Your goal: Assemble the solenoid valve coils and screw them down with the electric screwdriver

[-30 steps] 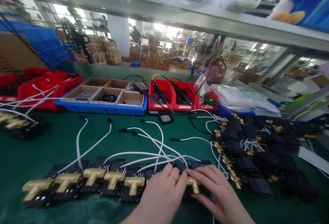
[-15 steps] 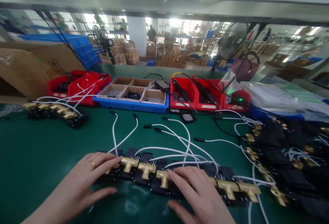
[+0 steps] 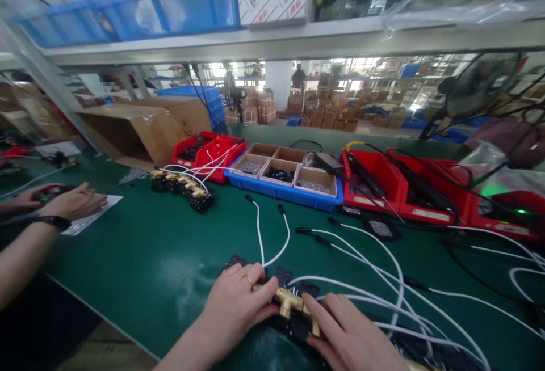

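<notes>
Before me on the green bench lies a row of black units with brass tee fittings [image 3: 288, 302], and white cables with black plugs trail from it. My left hand [image 3: 236, 306], a ring on one finger, is closed round the unit at the row's left end, thumb in front and fingers on top. Close beside it, my right hand [image 3: 351, 331] grips the neighbouring units, fingers over the brass and thumb at the front. Both hands hide much of the units they hold, and the row's right part runs out of view at the bottom.
A second brass-fitted group [image 3: 183, 186] lies farther left. Behind stand a blue tray [image 3: 281, 192] of small parts, red bins [image 3: 374, 189] with tools, and a cardboard box [image 3: 136, 135]. At far left, a co-worker's hands [image 3: 70, 203] work over a white sheet. A shelf [image 3: 276, 47] spans above.
The view has swung left, bringing in the co-worker's hands and the blue shelf bins. My left thumb has closed against the end unit, and my right hand has come nearer to my left.
</notes>
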The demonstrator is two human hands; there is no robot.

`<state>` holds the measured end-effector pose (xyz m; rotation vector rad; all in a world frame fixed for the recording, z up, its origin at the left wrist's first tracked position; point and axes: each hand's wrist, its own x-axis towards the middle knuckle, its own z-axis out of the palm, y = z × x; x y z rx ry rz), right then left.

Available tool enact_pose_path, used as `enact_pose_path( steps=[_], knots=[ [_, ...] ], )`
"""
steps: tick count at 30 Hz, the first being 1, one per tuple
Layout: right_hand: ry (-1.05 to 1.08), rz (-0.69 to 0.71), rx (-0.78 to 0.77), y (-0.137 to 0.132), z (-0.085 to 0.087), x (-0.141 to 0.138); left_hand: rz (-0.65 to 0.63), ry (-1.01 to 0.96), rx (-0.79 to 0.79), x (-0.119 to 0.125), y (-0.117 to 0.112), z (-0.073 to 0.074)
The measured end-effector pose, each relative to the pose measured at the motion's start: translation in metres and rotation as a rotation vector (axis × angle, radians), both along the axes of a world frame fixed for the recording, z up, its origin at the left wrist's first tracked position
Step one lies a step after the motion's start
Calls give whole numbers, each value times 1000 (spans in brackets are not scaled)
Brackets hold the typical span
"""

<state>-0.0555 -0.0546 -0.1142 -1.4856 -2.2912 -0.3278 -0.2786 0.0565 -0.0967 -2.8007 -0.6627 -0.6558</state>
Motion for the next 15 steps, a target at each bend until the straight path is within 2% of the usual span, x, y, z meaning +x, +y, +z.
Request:
enact_pose_path(
  steps=[4,8,11,15],
  knots=[
    [-15,43,-95,-7,-5,8,11,-46,-15,-4,-15,0],
    [-14,53,-158,-12,-3,6,26,3,-107,-10,-25,2],
    [-17,20,-183,-14,2,1,4,92,-137,-10,-24,8],
    [-24,-22,-137,-13,11,-6,-25,142,-67,-8,-18,9]
  ],
)
